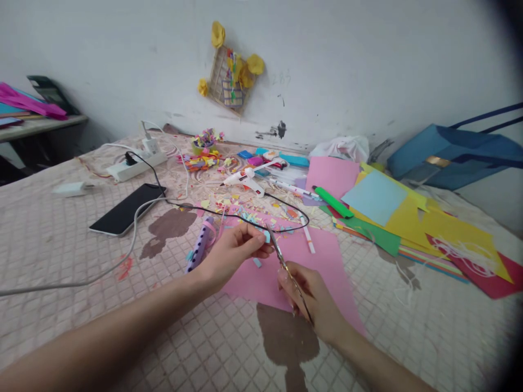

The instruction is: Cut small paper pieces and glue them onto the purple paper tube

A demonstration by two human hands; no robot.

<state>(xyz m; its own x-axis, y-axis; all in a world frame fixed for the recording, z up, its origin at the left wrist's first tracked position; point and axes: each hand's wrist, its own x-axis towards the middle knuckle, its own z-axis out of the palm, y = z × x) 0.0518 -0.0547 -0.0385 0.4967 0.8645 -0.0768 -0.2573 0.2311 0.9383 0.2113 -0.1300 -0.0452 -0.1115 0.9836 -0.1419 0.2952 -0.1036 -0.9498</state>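
Observation:
Over the pink sheet [327, 267], my left hand [232, 251] pinches a small light-blue paper piece [267, 237] between thumb and fingers. My right hand [312, 299] is closed round the handles of metal scissors [279, 255]. The scissor blades point up and to the left, right beside the blue piece; whether they touch it is hard to tell. Another small blue scrap [257, 262] lies on the pink sheet below my left hand. Many coloured paper scraps [249, 215] are scattered just beyond my hands.
A white glue gun [247, 181] with a black cable lies beyond the scraps. At left are a phone [128, 209], a power strip [137, 166] and a purple dotted roll [199, 245]. Stacked coloured papers [408, 218], a green marker [333, 202] and a blue bag [445, 155] are at right.

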